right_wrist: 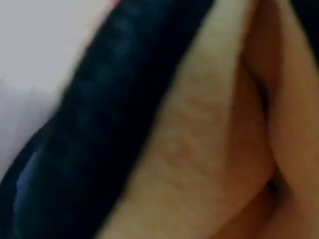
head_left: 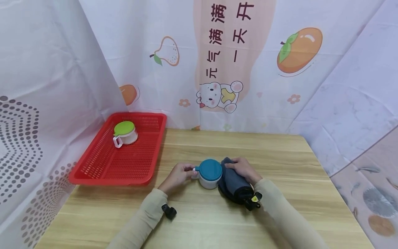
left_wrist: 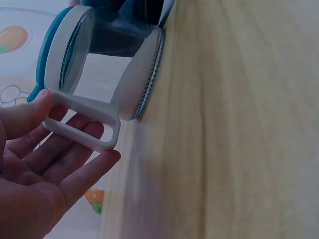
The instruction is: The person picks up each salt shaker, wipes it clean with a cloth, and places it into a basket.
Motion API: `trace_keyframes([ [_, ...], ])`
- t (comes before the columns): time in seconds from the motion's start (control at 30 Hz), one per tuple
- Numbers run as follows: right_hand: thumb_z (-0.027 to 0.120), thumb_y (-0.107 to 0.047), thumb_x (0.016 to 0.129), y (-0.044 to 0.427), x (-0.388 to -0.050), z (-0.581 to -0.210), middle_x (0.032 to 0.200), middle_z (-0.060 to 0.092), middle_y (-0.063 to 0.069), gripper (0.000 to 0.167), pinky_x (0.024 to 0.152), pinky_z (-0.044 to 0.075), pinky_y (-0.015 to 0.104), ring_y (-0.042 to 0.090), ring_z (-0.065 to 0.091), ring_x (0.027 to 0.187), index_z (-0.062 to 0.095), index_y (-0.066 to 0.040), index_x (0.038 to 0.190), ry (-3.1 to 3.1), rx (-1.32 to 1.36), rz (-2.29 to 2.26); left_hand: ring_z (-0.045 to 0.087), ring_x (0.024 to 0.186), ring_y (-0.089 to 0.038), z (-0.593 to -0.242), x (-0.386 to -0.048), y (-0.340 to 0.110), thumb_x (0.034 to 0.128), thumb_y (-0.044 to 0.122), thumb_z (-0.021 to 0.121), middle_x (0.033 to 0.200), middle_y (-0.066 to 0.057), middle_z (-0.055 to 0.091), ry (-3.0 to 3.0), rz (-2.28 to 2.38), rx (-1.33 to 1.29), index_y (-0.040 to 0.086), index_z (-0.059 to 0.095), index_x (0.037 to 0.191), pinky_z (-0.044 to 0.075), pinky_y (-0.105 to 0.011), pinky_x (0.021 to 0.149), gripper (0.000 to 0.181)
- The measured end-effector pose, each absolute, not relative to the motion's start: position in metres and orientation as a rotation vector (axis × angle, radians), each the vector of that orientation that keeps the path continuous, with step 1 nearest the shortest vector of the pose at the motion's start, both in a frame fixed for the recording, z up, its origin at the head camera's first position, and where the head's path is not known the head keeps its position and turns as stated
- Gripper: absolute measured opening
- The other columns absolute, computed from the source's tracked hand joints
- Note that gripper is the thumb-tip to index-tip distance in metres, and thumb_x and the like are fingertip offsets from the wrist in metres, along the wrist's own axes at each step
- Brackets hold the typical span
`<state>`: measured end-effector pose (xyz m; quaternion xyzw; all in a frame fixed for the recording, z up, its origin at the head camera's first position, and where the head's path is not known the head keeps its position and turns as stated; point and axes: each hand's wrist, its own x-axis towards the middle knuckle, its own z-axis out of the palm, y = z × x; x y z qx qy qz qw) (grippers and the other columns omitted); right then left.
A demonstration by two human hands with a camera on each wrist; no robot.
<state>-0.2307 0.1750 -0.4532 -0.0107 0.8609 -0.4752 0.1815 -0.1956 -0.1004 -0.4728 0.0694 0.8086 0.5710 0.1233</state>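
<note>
A seasoning jar [head_left: 210, 169] with a blue lid and clear sides stands upright on the table in the head view. My left hand [head_left: 178, 175] holds its white handle [left_wrist: 110, 144] from the left, thumb on the lid end and fingers behind the loop in the left wrist view. In my right hand [head_left: 245, 168] is a dark grey-blue cloth [head_left: 232, 180], bunched against the jar's right side. The right wrist view is blurred, with dark fabric [right_wrist: 114, 99] beside the skin close to the lens.
A red plastic basket [head_left: 160, 148] stands at the left back of the wooden table [head_left: 217, 224]. Inside it sits another jar with a green lid [head_left: 124, 128]. Printed curtains [head_left: 174, 20] enclose the back and sides.
</note>
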Motion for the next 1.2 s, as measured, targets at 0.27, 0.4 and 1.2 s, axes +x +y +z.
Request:
trace_keyframes([
  [0.27,0.063,-0.025,0.093,0.174,-0.244,-0.452,0.115,0.065,0.014,0.031,0.071,0.037,0.028,0.021,0.051,0.087,0.070,-0.004,0.114,2.430,-0.071,-1.247,0.057,0.083,-0.013,-0.474,-0.199,-0.100,0.0909,0.009,0.066,0.093,-0.006,0.069,2.310,1.669,0.235,0.001,0.072,0.105,0.051,-0.033,0.078,0.017],
  [0.4,0.062,-0.027,0.094,0.172,-0.250,-0.452,0.121,0.064,0.015,0.032,0.080,0.041,0.033,0.025,0.055,0.099,0.069,-0.006,0.117,2.436,-0.087,-1.214,0.059,0.085,-0.014,-0.474,-0.200,-0.100,0.0907,0.010,0.065,0.095,-0.007,0.070,2.265,1.686,0.200,0.002,0.072,0.106,0.054,-0.034,0.080,0.018],
  [1.2,0.064,-0.027,0.092,0.171,-0.243,-0.455,0.090,0.063,0.005,0.022,0.067,0.037,0.029,0.019,0.048,0.077,0.072,-0.006,0.097,2.455,-0.066,-1.280,0.063,0.091,-0.016,-0.474,-0.198,-0.100,0.0879,0.010,0.068,0.105,-0.010,0.071,2.218,1.750,0.024,0.000,0.072,0.109,0.056,-0.036,0.085,0.023],
])
